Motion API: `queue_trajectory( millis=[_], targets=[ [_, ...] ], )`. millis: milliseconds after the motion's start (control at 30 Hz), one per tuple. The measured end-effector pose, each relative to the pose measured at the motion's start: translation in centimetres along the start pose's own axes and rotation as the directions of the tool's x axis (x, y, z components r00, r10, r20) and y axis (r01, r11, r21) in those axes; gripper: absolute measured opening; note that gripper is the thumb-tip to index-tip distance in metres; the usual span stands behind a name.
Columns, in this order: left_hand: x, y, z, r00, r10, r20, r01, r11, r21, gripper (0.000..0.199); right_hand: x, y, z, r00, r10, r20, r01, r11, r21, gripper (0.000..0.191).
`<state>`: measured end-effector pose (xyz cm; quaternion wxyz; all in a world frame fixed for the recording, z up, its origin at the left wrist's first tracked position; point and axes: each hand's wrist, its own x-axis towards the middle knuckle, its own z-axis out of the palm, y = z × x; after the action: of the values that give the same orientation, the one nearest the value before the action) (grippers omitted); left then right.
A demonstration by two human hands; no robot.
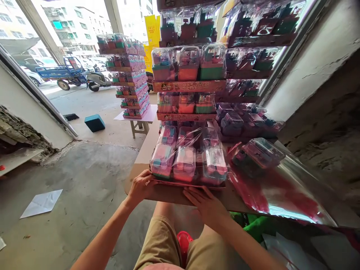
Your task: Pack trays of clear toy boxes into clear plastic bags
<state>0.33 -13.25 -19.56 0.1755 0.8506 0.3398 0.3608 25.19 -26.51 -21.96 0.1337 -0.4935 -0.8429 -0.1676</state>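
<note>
Before me on the table sits a shallow cardboard display tray (pixel 191 183) packed with clear-lidded plastic boxes (pixel 184 159). Shiny clear film (pixel 197 137) stretches over the boxes. My left hand (pixel 141 183) is closed on the tray's near left corner, fingers bent round it. Along the front edge lies my right hand (pixel 206 202), its fingers stretched out and flat against the tray, holding nothing. A single clear-lidded box (pixel 258 153) rests to the right on glossy plastic wrap (pixel 270 187).
Wrapped trays (pixel 191 86) are stacked high right behind. Another stack (pixel 129 75) stands on a stool (pixel 140 127) outside. More boxes (pixel 244 120) sit at the back right by the wall. A blue block (pixel 95 123) and paper (pixel 42 203) lie on the floor.
</note>
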Motion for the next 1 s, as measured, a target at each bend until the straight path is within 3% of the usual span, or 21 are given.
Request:
queue_trajectory(
  millis=[133,233,300,367,433,533,600,700,767,833,900,933,1000],
  targets=[
    [0.1,-0.4,-0.2,0.999,0.044,0.014,-0.044,0.999,-0.022,0.020,-6.0,3.0,-2.7,0.992,0.126,0.029,-0.123,0.987,-0.100,0.048],
    [0.1,-0.3,-0.5,0.997,0.070,0.024,-0.069,0.996,-0.052,0.022,-7.8,3.9,-3.7,0.971,0.207,-0.122,-0.223,0.966,-0.129,0.043],
    [0.0,0.1,-0.4,0.998,0.051,0.044,-0.048,0.997,-0.057,0.021,-7.1,3.9,-3.5,0.901,0.331,-0.280,-0.369,0.924,-0.098,0.037],
    [-0.1,0.7,0.1,0.999,-0.016,0.037,0.016,1.000,-0.005,0.013,-5.5,3.7,-2.8,0.797,0.485,-0.358,-0.523,0.852,-0.009,0.037],
    [-0.3,1.3,0.9,0.992,-0.119,-0.031,0.121,0.989,0.087,0.011,-3.6,3.5,-1.9,0.718,0.604,-0.346,-0.618,0.782,0.082,0.044],
    [-0.4,1.8,1.9,0.973,-0.187,-0.132,0.206,0.968,0.146,0.013,-1.9,3.6,-1.1,0.657,0.679,-0.327,-0.671,0.725,0.158,0.040],
    [-0.4,1.5,1.9,0.983,-0.142,-0.119,0.156,0.980,0.121,0.006,-1.9,3.9,-1.0,0.667,0.678,-0.308,-0.656,0.731,0.188,0.029],
    [-0.7,0.4,1.0,1.000,-0.019,-0.025,0.021,0.998,0.053,0.016,-2.8,4.3,-1.5,0.724,0.628,-0.285,-0.586,0.778,0.224,0.018],
    [-1.3,-0.2,0.8,0.996,-0.045,-0.082,0.047,0.999,0.024,0.020,-3.4,4.2,-1.7,0.763,0.567,-0.311,-0.526,0.824,0.213,0.018],
    [-2.0,-0.2,1.7,0.940,-0.210,-0.268,0.219,0.976,0.007,0.029,-3.9,3.6,-1.6,0.775,0.516,-0.366,-0.484,0.856,0.181,0.018],
    [-2.7,0.6,3.9,0.819,-0.384,-0.426,0.405,0.913,-0.044,0.051,-4.1,2.7,-1.2,0.766,0.506,-0.397,-0.480,0.860,0.172,0.018],
    [-3.0,1.3,5.3,0.788,-0.430,-0.440,0.448,0.891,-0.069,0.061,-4.2,2.3,-0.8,0.758,0.515,-0.400,-0.485,0.855,0.183,0.019],
    [-3.4,3.2,8.6,0.776,-0.497,-0.387,0.473,0.866,-0.164,0.070,-4.2,1.5,-0.3,0.752,0.546,-0.370,-0.494,0.838,0.232,0.019]
  ],
)
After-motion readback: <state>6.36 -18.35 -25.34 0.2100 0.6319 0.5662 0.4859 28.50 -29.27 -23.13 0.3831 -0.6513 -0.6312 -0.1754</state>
